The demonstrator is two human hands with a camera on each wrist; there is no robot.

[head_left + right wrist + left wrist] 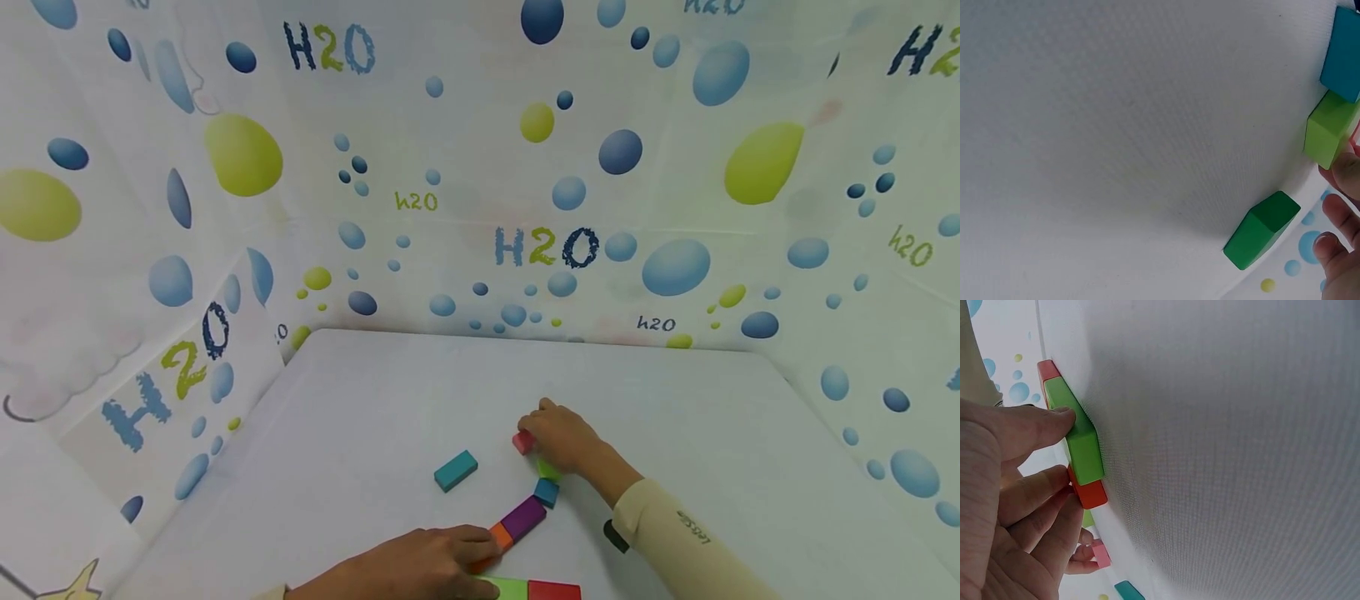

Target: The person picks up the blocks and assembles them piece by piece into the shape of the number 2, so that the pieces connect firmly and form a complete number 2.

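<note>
In the head view, my left hand (420, 562) rests on the orange block (501, 537), its thumb by the light green block (510, 588). The left wrist view shows that thumb against the green block (1079, 434) and fingertips at the orange block (1090, 494). Farther off, my right hand (566, 437) pinches a small pink block (523, 442). Under that hand lies another light green block (549, 470), partly hidden, touching a blue block (547, 492). A purple block (523, 517) links blue and orange in a curved row.
A teal block (456, 471) lies apart, left of the row. The red block (554, 590) adjoins the near green one. Near the right fingers, the right wrist view shows a dark green block (1263, 228). Patterned cloth walls (465, 167) stand around the white tabletop (360, 417).
</note>
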